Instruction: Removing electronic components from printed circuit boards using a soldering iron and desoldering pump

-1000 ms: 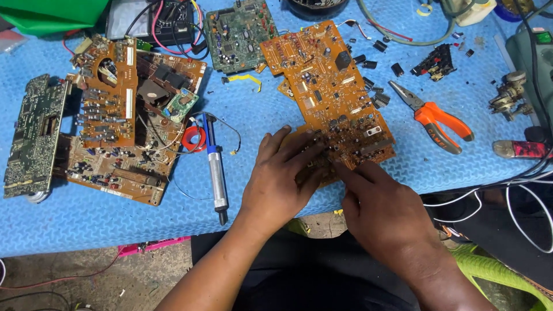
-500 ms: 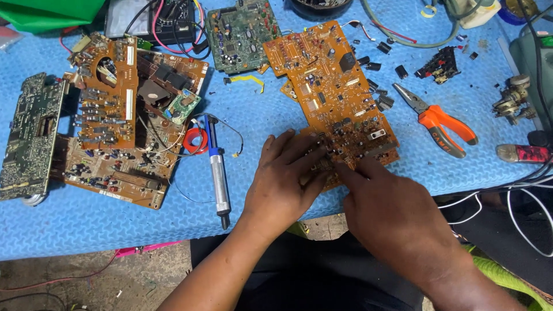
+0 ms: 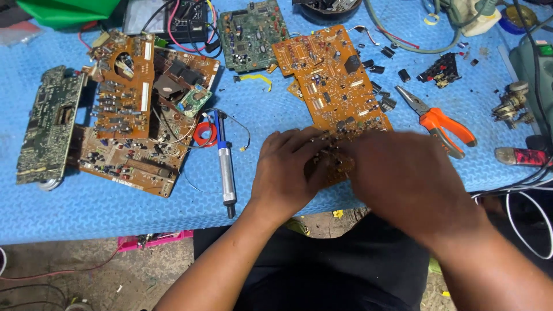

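Right now both hands are down on the near end of the orange circuit board (image 3: 331,86), which lies flat on the blue mat (image 3: 115,213) and runs away from the fingers toward the far side of the bench. The left hand (image 3: 285,173) presses its fingers onto the board's near edge, knuckles bent, pinning it rather than lifting it. The right hand (image 3: 406,178) is blurred; it covers the same near corner from the other side, and I cannot tell whether its fingers are pinching anything.

Just left of the left hand lies a desoldering pump (image 3: 226,164), its tip pointing toward the person, apart from the thumb. Beyond that, well off to the left, sits a heap of brown boards (image 3: 135,126) and a green board (image 3: 49,126). To the right of the right hand, near but not touching, lie orange-handled pliers (image 3: 440,124). Past the board's far end rests a smaller green circuit board (image 3: 250,31).
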